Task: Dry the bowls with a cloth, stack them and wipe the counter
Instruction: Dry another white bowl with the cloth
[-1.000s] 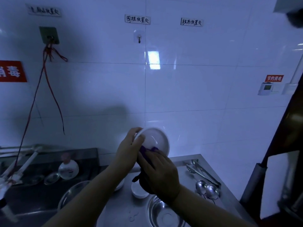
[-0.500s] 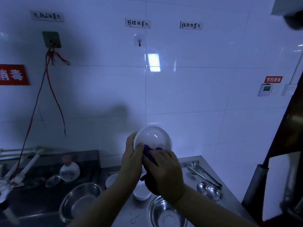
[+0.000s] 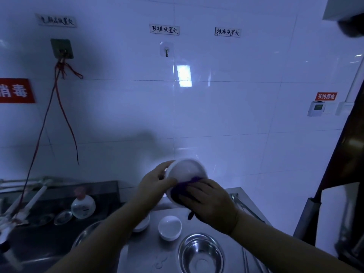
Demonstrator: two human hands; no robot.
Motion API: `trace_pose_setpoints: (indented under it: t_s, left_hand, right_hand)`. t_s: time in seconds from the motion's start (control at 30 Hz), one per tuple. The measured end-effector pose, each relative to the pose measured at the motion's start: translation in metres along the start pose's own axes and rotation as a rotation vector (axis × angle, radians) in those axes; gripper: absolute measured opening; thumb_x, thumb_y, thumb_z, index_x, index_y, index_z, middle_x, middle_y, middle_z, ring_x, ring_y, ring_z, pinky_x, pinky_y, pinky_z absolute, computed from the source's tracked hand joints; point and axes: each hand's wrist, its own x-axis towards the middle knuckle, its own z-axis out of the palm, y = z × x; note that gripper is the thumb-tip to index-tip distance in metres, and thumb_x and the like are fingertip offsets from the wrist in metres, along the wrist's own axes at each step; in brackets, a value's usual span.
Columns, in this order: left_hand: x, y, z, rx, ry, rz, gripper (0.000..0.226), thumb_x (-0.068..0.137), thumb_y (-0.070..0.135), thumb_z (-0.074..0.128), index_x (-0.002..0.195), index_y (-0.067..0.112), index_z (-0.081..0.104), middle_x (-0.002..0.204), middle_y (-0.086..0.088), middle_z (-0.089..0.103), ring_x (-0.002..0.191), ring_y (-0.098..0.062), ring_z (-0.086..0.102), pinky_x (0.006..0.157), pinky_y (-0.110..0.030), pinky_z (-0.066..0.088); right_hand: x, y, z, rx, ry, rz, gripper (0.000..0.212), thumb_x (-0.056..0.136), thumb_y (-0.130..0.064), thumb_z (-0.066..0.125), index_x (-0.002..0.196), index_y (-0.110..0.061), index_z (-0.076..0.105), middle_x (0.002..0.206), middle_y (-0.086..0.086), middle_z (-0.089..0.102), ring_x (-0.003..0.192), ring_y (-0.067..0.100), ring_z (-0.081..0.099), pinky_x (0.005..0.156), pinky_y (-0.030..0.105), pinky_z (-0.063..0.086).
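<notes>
From my remote feed: a dim, blue-lit kitchen with a glossy white tiled wall (image 3: 226, 115) carrying handwritten labels (image 3: 164, 29), an adhesive hook (image 3: 166, 49), a red sign (image 3: 15, 91), red wires (image 3: 61, 107) hanging from a socket (image 3: 62, 48), and a thermostat (image 3: 316, 108).

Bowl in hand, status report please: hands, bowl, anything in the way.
Left hand grips bowl rim, held above counter. Right hand presses cloth on bowl. Small bowl and steel bowl below; nothing blocking.

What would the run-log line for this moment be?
step: drying | left hand: holds white bowl | right hand: presses purple cloth on bowl
</notes>
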Motion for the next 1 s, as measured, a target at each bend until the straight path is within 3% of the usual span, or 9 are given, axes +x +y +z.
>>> trace_pose_setpoints:
  t_s: [0.13, 0.2, 0.33, 0.43, 0.6, 0.73, 0.83, 0.93, 1.0]
  left_hand:
    - [-0.017, -0.005, 0.033, -0.205, 0.255, 0.034, 0.02, 0.096, 0.026, 0.047, 0.116, 0.03, 0.047, 0.106, 0.011, 0.059, 0.089, -0.001, 0.061, 0.07, -0.02, 0.054]
    - [-0.017, -0.003, 0.034, -0.203, 0.254, 0.034, 0.022, 0.099, 0.026, 0.039, 0.119, 0.028, 0.047, 0.107, 0.012, 0.058, 0.091, -0.002, 0.061, 0.076, -0.025, 0.055]
    - [-0.015, -0.007, 0.029, -0.116, 0.204, 0.115, 0.022, 0.1, 0.018, 0.039, 0.111, 0.031, 0.052, 0.102, 0.023, 0.059, 0.092, 0.003, 0.057, 0.082, -0.022, 0.049]
    - [-0.009, -0.01, 0.019, -0.063, 0.113, 0.152, 0.023, 0.088, 0.028, 0.043, 0.106, 0.033, 0.057, 0.1, 0.021, 0.063, 0.095, -0.002, 0.058, 0.081, -0.021, 0.047]
    - [0.017, 0.0, -0.009, 0.138, -0.283, 0.049, 0.031, 0.066, 0.033, 0.054, 0.094, 0.041, 0.065, 0.098, 0.007, 0.068, 0.094, -0.013, 0.062, 0.075, -0.024, 0.049]
    - [0.01, -0.006, 0.002, -0.038, 0.041, 0.002, 0.05, 0.052, 0.038, 0.061, 0.102, 0.041, 0.059, 0.1, 0.003, 0.067, 0.089, -0.015, 0.064, 0.069, -0.026, 0.052]
    - [-0.009, -0.017, 0.033, -0.185, 0.266, 0.069, 0.037, 0.083, 0.019, 0.059, 0.117, 0.031, 0.049, 0.106, 0.007, 0.061, 0.092, -0.011, 0.062, 0.072, -0.023, 0.053]
    - [-0.012, -0.019, 0.034, -0.179, 0.267, 0.122, 0.027, 0.098, 0.017, 0.04, 0.12, 0.031, 0.046, 0.108, 0.016, 0.057, 0.094, 0.0, 0.058, 0.074, -0.014, 0.051]
    - [-0.011, -0.018, 0.026, -0.162, 0.207, 0.141, 0.025, 0.094, 0.023, 0.04, 0.115, 0.03, 0.051, 0.105, 0.016, 0.06, 0.094, 0.0, 0.058, 0.076, -0.012, 0.048]
  right_hand:
    - [0.01, -0.03, 0.006, -0.027, 0.074, 0.236, 0.023, 0.093, -0.024, 0.063, 0.114, -0.017, 0.07, 0.117, 0.007, 0.068, 0.102, 0.02, 0.065, 0.09, 0.036, 0.052]
    - [0.009, -0.043, 0.008, 0.009, 0.062, 0.281, 0.03, 0.092, -0.028, 0.062, 0.12, -0.017, 0.065, 0.126, 0.005, 0.063, 0.112, 0.018, 0.062, 0.095, 0.036, 0.049]
    - [0.001, -0.042, 0.01, 0.053, 0.038, 0.237, 0.027, 0.092, -0.028, 0.063, 0.116, -0.017, 0.068, 0.12, 0.0, 0.067, 0.111, 0.016, 0.062, 0.098, 0.035, 0.047]
    - [-0.009, -0.019, 0.007, 0.044, 0.008, 0.022, 0.021, 0.092, -0.018, 0.065, 0.111, -0.017, 0.071, 0.115, 0.001, 0.07, 0.104, 0.018, 0.065, 0.094, 0.035, 0.048]
    - [-0.009, 0.014, 0.002, 0.052, -0.044, -0.271, 0.021, 0.09, -0.013, 0.068, 0.111, -0.016, 0.071, 0.112, 0.004, 0.07, 0.102, 0.021, 0.065, 0.094, 0.038, 0.049]
    - [0.0, 0.005, 0.008, -0.007, 0.045, -0.009, 0.018, 0.091, -0.018, 0.066, 0.107, -0.014, 0.073, 0.111, 0.006, 0.071, 0.096, 0.022, 0.067, 0.087, 0.037, 0.052]
    - [0.008, -0.021, 0.021, 0.046, 0.141, 0.233, 0.024, 0.088, -0.019, 0.067, 0.111, -0.013, 0.07, 0.115, 0.006, 0.069, 0.099, 0.021, 0.065, 0.089, 0.036, 0.05]
    - [0.006, -0.041, 0.03, 0.117, 0.14, 0.321, 0.036, 0.083, -0.02, 0.073, 0.117, -0.015, 0.065, 0.121, 0.004, 0.066, 0.105, 0.018, 0.064, 0.092, 0.033, 0.048]
    - [-0.002, -0.036, 0.03, 0.135, 0.113, 0.24, 0.037, 0.083, -0.02, 0.074, 0.118, -0.015, 0.064, 0.121, 0.004, 0.066, 0.105, 0.018, 0.064, 0.09, 0.034, 0.049]
